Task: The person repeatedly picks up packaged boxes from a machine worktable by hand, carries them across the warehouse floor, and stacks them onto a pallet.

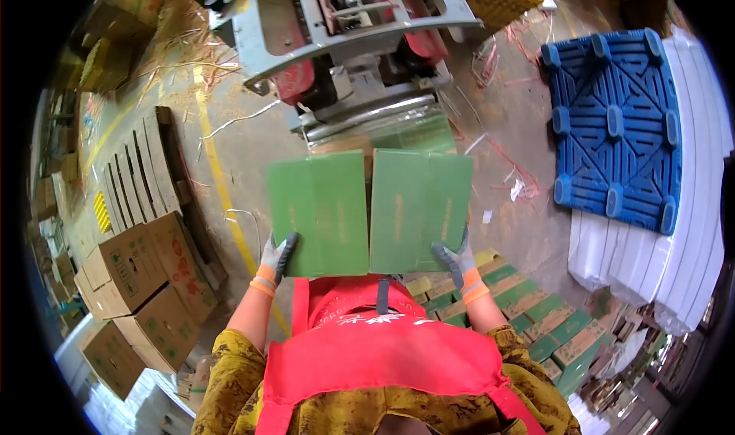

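Note:
Two green cartons stand side by side in front of my red apron, with a narrow dark gap between them. My left hand, in a grey glove with an orange cuff, presses the lower outer side of the left green carton. My right hand, gloved alike, presses the lower outer side of the right green carton. Just beyond their far edge lies another green carton under clear film, at the roller end of a machine. The undersides of the held cartons are hidden.
Brown boxes and a wooden pallet are at the left. A blue plastic pallet leans on white wrapped stacks at the right. Green cartons are stacked at the lower right. Loose straps litter the floor.

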Motion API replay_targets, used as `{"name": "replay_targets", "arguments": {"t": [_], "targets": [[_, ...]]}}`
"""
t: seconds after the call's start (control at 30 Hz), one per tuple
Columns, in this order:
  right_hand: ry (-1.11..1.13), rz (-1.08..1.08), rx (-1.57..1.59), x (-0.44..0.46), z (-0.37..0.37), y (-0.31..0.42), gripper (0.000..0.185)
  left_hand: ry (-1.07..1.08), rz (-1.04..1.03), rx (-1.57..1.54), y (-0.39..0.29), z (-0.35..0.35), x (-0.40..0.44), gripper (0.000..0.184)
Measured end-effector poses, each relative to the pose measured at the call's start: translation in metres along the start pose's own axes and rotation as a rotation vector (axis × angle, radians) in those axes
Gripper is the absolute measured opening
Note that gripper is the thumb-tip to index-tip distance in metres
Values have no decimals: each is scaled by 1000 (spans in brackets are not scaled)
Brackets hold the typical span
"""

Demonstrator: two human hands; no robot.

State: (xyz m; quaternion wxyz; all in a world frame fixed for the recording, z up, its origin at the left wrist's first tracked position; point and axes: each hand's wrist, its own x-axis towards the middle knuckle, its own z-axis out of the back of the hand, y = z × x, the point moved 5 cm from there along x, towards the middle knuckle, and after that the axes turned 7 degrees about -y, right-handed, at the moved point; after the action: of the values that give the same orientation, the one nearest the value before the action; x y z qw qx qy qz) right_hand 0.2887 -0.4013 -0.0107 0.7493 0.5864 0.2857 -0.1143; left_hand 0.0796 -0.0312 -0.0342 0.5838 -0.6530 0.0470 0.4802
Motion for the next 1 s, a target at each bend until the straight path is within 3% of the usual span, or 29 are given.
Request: {"name": "replay_targets", "arguments": {"t": [0.13, 0.2, 0.27, 0.43, 0.57, 0.83, 1.0], "targets": [[158, -238, 46, 2, 0, 2, 85, 52, 2, -40, -5, -4, 8, 50], [23, -533, 330, -4, -9, 28, 90, 44, 11, 32, -12, -4, 7, 48], [-35, -551, 449, -14, -6, 36, 94, -33, -65, 25, -21, -6, -3, 49], [91, 177, 136, -42, 45, 36, 96, -168, -228, -108, -39, -10, -66, 45], [92, -173, 374, -62, 80, 46, 95, -239, -483, 55, -63, -11, -105, 40], [215, 58, 209, -56, 103, 71, 85, -289, -574, 53, -91, -23, -153, 45], [280, -140, 247, -58, 103, 65, 79, -258, -544, 69, -76, -22, -161, 43]]}}
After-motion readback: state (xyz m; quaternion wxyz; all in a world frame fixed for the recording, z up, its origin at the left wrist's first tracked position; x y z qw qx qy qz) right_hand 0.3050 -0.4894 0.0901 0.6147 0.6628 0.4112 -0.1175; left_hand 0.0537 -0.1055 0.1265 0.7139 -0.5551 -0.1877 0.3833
